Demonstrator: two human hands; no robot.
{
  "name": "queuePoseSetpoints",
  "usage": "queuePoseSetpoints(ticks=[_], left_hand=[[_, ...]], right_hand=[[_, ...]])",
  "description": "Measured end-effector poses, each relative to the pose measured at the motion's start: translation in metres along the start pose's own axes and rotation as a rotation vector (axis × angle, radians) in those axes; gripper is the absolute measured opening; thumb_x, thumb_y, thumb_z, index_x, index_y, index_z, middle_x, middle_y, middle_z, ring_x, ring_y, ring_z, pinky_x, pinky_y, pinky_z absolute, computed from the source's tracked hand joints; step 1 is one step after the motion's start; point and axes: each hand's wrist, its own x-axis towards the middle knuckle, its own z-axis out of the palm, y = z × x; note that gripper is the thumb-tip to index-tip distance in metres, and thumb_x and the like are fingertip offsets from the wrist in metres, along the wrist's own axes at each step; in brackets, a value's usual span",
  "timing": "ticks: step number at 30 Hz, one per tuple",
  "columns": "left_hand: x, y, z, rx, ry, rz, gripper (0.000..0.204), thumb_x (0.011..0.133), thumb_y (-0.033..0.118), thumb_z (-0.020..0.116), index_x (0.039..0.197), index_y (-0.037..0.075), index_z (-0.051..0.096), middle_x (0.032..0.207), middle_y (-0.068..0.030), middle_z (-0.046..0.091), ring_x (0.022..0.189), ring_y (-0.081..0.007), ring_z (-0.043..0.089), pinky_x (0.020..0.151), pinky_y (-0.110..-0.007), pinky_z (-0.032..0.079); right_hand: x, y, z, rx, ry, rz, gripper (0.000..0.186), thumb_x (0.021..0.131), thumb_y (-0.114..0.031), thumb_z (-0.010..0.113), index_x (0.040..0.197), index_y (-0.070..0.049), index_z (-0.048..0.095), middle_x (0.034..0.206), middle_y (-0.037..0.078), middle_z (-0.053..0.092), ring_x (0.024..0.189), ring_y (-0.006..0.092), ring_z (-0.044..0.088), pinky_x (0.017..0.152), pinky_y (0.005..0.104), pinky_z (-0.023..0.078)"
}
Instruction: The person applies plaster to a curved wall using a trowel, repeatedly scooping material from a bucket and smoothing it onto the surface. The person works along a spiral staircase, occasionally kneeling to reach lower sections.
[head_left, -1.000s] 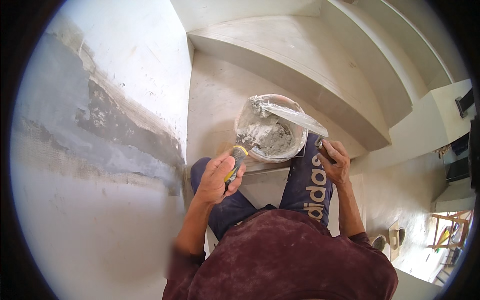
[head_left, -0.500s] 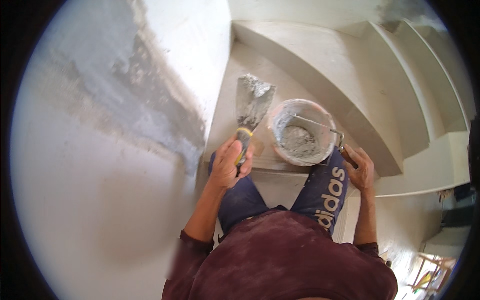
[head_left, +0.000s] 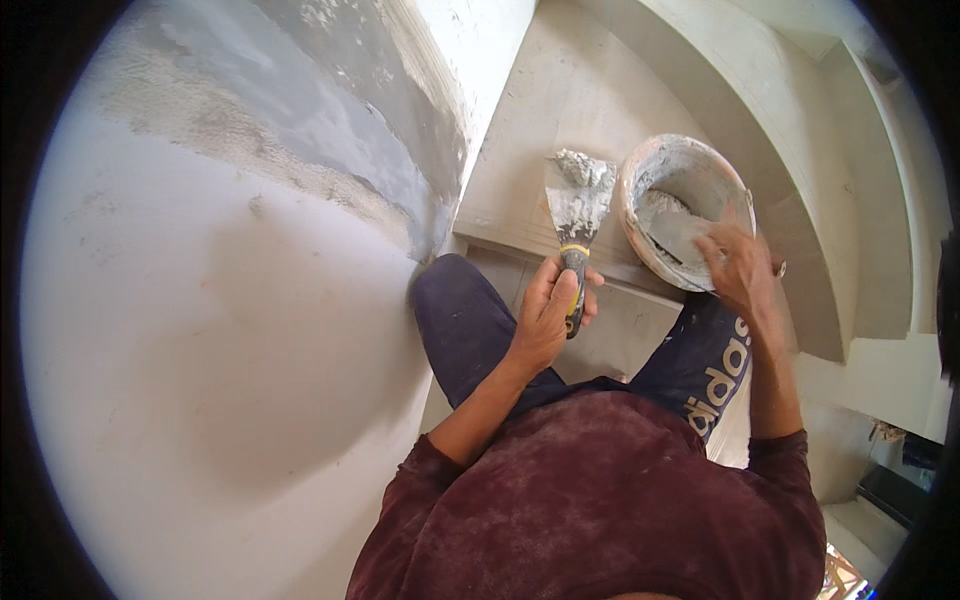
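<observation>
My left hand point(head_left: 552, 312) is closed around the black and yellow handle of a putty knife point(head_left: 577, 215). Its wide blade points away from me, with wet grey plaster clumped along the tip. To the right stands a bucket point(head_left: 637, 165) with plaster-smeared walls. Over the bucket's near right rim, my right hand point(head_left: 740, 265), smeared by motion, grips a trowel point(head_left: 678, 238). The trowel's flat blade dips inside, against the grey plaster point(head_left: 662, 205). The hand covers most of the trowel's handle.
On the left rises a white wall point(head_left: 230, 320) with a rough grey patch point(head_left: 330, 130) of plaster. Curved steps point(head_left: 760, 110) climb at the right. The bucket stands on a step point(head_left: 520, 150) beyond my knees.
My right hand has moved from beside the bucket to over it, bringing the trowel's blade down inside. The view has shifted; the putty knife stays in my left hand, nearer the bucket.
</observation>
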Motion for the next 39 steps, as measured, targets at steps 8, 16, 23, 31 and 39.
queuePoseSetpoints(ticks=[8,16,23,31,39], left_hand=[[0.005,-0.019,-0.007,0.084,0.180,-0.023,0.031,0.104,0.030,0.040,0.118,0.004,0.047,0.092,-0.0060,0.060,0.073,-0.0095,0.056,0.065,-0.024,0.046],[0.019,-0.067,-0.066,0.593,0.116,-0.158,0.040,0.101,0.034,0.043,0.110,-0.001,0.057,0.094,-0.0168,0.063,0.087,-0.0261,0.062,0.078,-0.038,0.048],[-0.007,-0.076,-0.050,1.215,-0.773,-0.388,0.036,0.094,0.037,0.048,0.098,0.004,0.062,0.099,-0.0192,0.065,0.095,-0.0383,0.061,0.081,-0.049,0.046],[-0.027,-0.108,-0.058,1.265,-0.863,-0.336,0.036,0.091,0.031,0.050,0.112,0.005,0.064,0.113,-0.0215,0.064,0.105,-0.0395,0.060,0.091,-0.047,0.046],[-0.015,-0.088,-0.049,1.304,-1.122,-0.555,0.038,0.086,0.031,0.058,0.114,0.005,0.064,0.109,-0.0214,0.066,0.103,-0.0378,0.062,0.089,-0.046,0.047]], right_hand=[[0.031,-0.083,0.112,1.211,-0.670,0.124,0.034,0.100,-0.028,0.047,0.115,0.001,0.055,0.093,0.007,0.065,0.078,0.0125,0.057,0.069,0.0265,0.049],[0.090,-0.108,0.170,1.294,-0.641,0.231,0.021,0.101,-0.023,0.047,0.108,-0.004,0.050,0.084,0.004,0.059,0.060,0.0105,0.058,0.051,0.0218,0.049],[0.116,-0.123,0.219,1.180,-0.701,0.326,0.019,0.100,-0.021,0.047,0.105,-0.003,0.047,0.083,0.007,0.053,0.052,0.0107,0.052,0.045,0.0253,0.048],[0.110,-0.195,0.266,0.714,-0.106,-0.075,0.025,0.092,-0.016,0.051,0.100,0.007,0.049,0.068,0.023,0.057,0.054,0.0272,0.060,0.051,0.0395,0.049],[0.105,-0.159,0.199,0.815,-0.680,0.089,0.020,0.093,-0.016,0.050,0.096,0.004,0.051,0.069,0.012,0.057,0.057,0.0194,0.060,0.046,0.0332,0.048]])
